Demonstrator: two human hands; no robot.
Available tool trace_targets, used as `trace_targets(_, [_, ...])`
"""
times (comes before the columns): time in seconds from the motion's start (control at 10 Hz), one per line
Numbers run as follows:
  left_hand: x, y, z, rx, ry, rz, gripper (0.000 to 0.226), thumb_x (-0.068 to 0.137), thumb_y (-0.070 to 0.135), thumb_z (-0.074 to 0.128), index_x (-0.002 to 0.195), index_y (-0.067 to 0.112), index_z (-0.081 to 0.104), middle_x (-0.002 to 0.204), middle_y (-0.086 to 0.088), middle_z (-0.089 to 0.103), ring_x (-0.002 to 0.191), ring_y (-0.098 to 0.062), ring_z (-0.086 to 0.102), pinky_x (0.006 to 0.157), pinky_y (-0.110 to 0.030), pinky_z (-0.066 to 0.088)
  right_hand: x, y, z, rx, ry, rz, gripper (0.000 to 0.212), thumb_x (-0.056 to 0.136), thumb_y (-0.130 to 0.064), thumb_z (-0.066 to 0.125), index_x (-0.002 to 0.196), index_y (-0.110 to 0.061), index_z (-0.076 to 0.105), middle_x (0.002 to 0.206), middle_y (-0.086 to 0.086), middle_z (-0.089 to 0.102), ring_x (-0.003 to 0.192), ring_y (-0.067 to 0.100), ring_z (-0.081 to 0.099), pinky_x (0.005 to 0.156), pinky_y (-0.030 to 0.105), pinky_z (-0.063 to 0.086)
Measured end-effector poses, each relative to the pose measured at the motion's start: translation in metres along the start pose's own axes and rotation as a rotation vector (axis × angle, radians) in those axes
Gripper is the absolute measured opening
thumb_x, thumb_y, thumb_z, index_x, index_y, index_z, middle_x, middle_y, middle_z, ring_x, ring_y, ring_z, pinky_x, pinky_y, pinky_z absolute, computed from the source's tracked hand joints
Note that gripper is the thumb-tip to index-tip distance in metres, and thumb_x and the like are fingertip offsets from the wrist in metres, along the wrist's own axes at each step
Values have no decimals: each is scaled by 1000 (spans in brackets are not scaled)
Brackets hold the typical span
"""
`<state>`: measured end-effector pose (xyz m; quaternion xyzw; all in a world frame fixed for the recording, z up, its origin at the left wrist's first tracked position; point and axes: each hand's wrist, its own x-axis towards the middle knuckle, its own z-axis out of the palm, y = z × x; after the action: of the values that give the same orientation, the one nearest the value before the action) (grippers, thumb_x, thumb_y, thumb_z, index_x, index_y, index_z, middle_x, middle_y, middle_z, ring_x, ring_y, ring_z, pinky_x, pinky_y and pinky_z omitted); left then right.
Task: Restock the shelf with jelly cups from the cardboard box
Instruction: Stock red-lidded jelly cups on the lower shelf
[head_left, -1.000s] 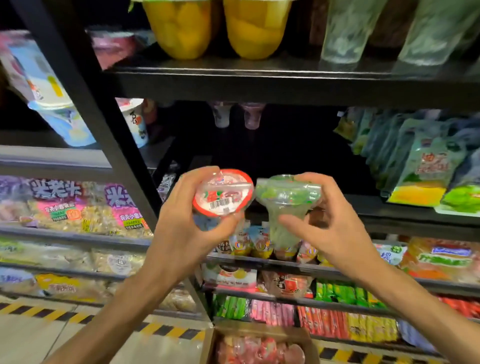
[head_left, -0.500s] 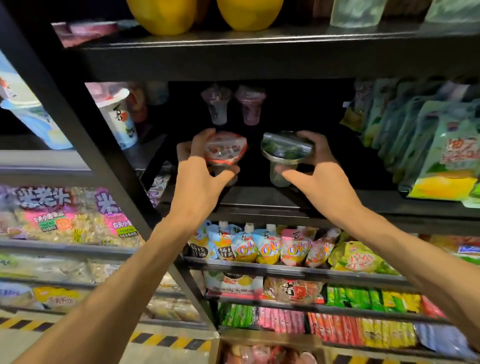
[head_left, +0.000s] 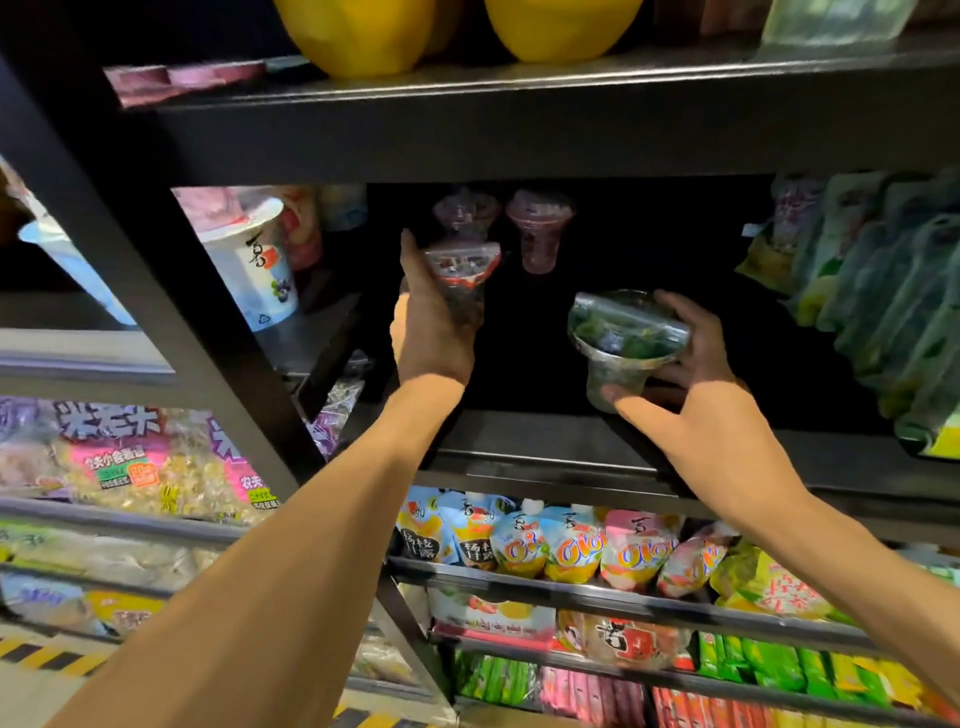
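2 jelly cups are in the air inside the dark bay of the shelf (head_left: 545, 457), 1 in each hand. The left hand (head_left: 431, 332) is wrapped around the stem of the red-lidded cup (head_left: 460, 270), fingers curled behind it, holding it deep in the bay just in front of 2 purple cups (head_left: 537, 228) that already stand at the back. The right hand (head_left: 696, 410) pinches the green cup (head_left: 623, 338) between thumb under the base and fingers behind the rim, nearer the front edge and tilted a little toward the camera. Neither cup looks set down yet, though the dark makes the gap under them hard to judge. To place them well, I would level each cup first, since the narrow foot under a wide top will tip easily, then lower it until the foot sits flat before the fingers let go. Lining the red one up directly ahead of the purple row keeps the facing tidy. The cardboard box is out of view.
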<state>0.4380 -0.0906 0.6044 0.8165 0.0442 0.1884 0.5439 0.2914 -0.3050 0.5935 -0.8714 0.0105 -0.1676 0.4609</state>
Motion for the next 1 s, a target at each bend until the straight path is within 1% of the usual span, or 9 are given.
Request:
trace_targets(0.1, [16,-7,8,157,-16,192,82,93,25,74,160,11,30,129,-24,66,114,-39,65,91,-49,53,0,0,1,4,0,6,89,82,-53,74,149,-60,17,124,-3,70,97,16,72,81,49,61])
trace_targets(0.2, [26,-9,14,71,40,224,66,97,57,61,141,8,60,120,-16,74,105,-32,72,72,-35,56,0,0,2,-7,4,17,88,85,-49,74,149,-61,16,123,-5,70,102,15,70,81,43,59])
trace_targets(0.3, [34,-6,17,30,54,177,60,97,63,58,126,12,70,105,-6,77,87,-20,74,67,-31,53,-1,0,2,-21,5,19,87,85,-50,74,148,-62,15,123,-6,71,96,14,72,78,44,60])
trace_targets(0.4, [39,-9,19,93,1,172,55,97,29,72,142,39,43,114,-4,66,80,11,55,71,-6,44,-1,-1,2,-27,6,26,87,83,-53,73,148,-62,16,122,-5,71,97,14,71,78,44,60])
trace_targets(0.5, [44,-14,17,29,-23,120,48,96,38,73,139,40,52,114,-2,73,83,1,66,69,-19,50,-1,-2,1,-28,11,33,87,81,-54,72,148,-60,17,121,-4,71,100,17,71,81,47,60])
trace_targets(0.6, [25,-7,8,78,-75,159,100,91,7,77,163,5,7,154,-29,43,128,-29,57,110,-34,42,-1,-2,1,-25,7,36,87,84,-52,74,149,-59,17,121,-5,69,96,16,71,76,44,60])
trace_targets(0.7, [8,-11,-1,85,-111,221,112,88,6,78,161,2,-8,163,-32,20,149,-40,33,122,-44,27,1,-1,1,-12,-5,49,87,85,-49,75,149,-59,17,112,-14,64,101,14,67,74,36,54])
trace_targets(0.8, [-26,-6,-18,207,-190,183,103,89,18,78,165,26,9,153,-17,35,138,-32,45,107,-31,41,1,-2,1,8,12,65,87,84,-49,77,148,-59,19,114,-13,69,109,15,67,81,36,51])
trace_targets(1.0, [-73,-15,-49,494,-314,322,75,91,54,67,156,40,32,154,10,38,141,-20,37,108,-38,43,10,-2,1,-31,-1,74,89,80,-49,81,147,-58,21,122,-3,68,114,21,63,91,45,52])
